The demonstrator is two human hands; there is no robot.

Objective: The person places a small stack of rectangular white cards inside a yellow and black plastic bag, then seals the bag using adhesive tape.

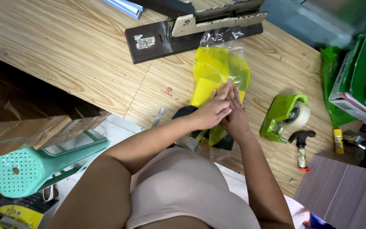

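Head view, looking down on wooden table (64,46). Left to right:

Far left, below table edge: one teal perforated plastic chair (26,167), brown cardboard box (18,131) just behind it, yellow-and-black package (15,214) at bottom corner. Pale floor visible between chair and table.

Top centre: one dark flat-based press tool (191,29) with beige lever arm, resting on table. Light blue strip (126,6) near it at the top edge.

Centre: one clear plastic bag with yellow sheet (219,70) inside, lying flat on table, top end touching the press tool base. Left hand (210,111) pressed flat on lower part of bag, fingers extended and together, not gripping anything. Right hand (233,116) flat too, just beside and partly under left hand, fingers overlapping, pressing down on same bag. Bag extends away from both hands toward the press. Dark item (185,112) under the left wrist, kind not clear. Small metal strip (158,116) just left of it.

Right of hands: one green tape dispenser (286,116) with clear tape roll, near but apart from right hand. One small hammer (301,144) just beside dispenser. One yellow glue stick (338,141) further right. Grey boards (344,191) at bottom right.

Far right: stack of green and yellow packs (361,72), count not clear. Blue-grey wall surface behind the table, top right.
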